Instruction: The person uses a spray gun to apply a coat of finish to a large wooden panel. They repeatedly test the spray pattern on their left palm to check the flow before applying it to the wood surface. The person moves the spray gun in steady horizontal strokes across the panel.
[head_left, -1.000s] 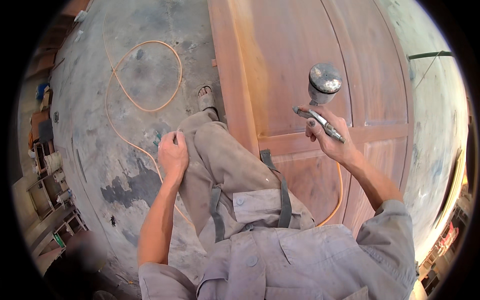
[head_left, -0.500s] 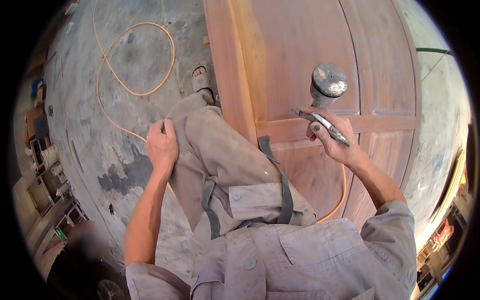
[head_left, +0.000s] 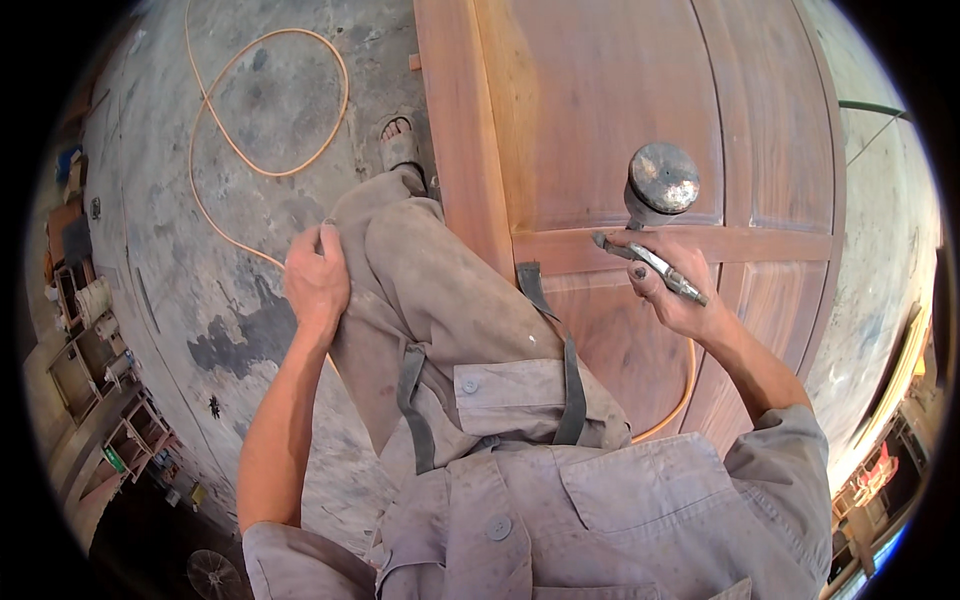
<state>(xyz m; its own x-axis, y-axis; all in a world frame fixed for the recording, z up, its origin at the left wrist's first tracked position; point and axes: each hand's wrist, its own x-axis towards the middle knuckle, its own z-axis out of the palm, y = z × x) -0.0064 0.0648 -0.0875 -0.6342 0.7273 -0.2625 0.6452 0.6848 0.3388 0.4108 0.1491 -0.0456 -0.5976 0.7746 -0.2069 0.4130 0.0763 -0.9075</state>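
My right hand (head_left: 680, 290) is closed around a metal spray gun (head_left: 655, 268), held over a brown wooden panel door (head_left: 620, 110). The gun's round, stained metal cup (head_left: 664, 180) stands above the hand, its lid showing. Beside my left thigh, my left hand (head_left: 316, 282) is closed, with an orange air hose (head_left: 235, 243) running into it from the floor. The hose shows again below the wrist; the part in the fingers is hidden. Another stretch of orange hose (head_left: 690, 380) curves over the door and passes out of sight behind my right forearm.
The hose lies in a loop on the stained concrete floor (head_left: 140, 250) at far left. My sandalled foot (head_left: 398, 145) stands against the door's left edge. Wooden frames and clutter (head_left: 95, 350) line the left side; more wooden pieces (head_left: 865, 520) are at lower right.
The spray gun and its cup have come slightly toward me over the door. My left hand has shifted a little up and left, and the hose beside it has moved along.
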